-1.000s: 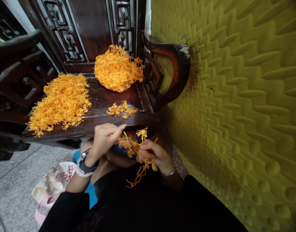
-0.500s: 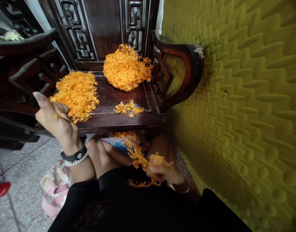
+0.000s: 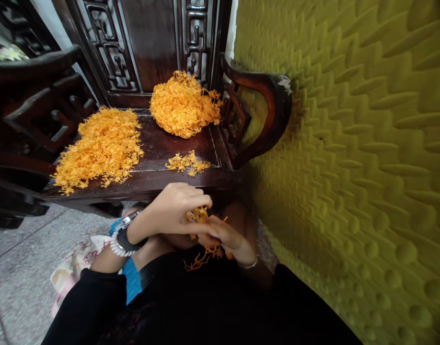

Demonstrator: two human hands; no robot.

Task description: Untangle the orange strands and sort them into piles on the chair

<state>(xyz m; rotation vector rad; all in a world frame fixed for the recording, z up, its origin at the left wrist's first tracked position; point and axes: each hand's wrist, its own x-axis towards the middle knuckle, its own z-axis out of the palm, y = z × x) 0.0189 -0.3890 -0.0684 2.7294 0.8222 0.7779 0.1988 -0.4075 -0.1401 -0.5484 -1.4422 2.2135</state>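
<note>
My left hand [image 3: 177, 206], with a dark watch and a beaded bracelet at its wrist, curls its fingers over an orange branched piece [image 3: 198, 214] above my lap. My right hand [image 3: 227, 235] meets it fingertip to fingertip and is closed on more orange branched strands [image 3: 203, 258], which hang below the fingers. The exact contact between the fingers is partly hidden. Past my hands, on the dark wooden chair seat [image 3: 151, 179], lie a wide heap of loose orange pieces [image 3: 105, 143] on the left and a rounder heap [image 3: 184, 105] at the back.
A few orange pieces [image 3: 187, 163] lie near the seat's front edge. A curved armrest [image 3: 273, 120] stands on the right, beside a textured yellow-green wall [image 3: 349, 143]. On the speckled floor at the left is a cream and pink cloth bag [image 3: 74, 263]. Something blue [image 3: 133, 282] shows beside my leg.
My left hand has come from beside the left heap, right and down to my right hand, and now grips orange pieces there. The view has shifted slightly.
</note>
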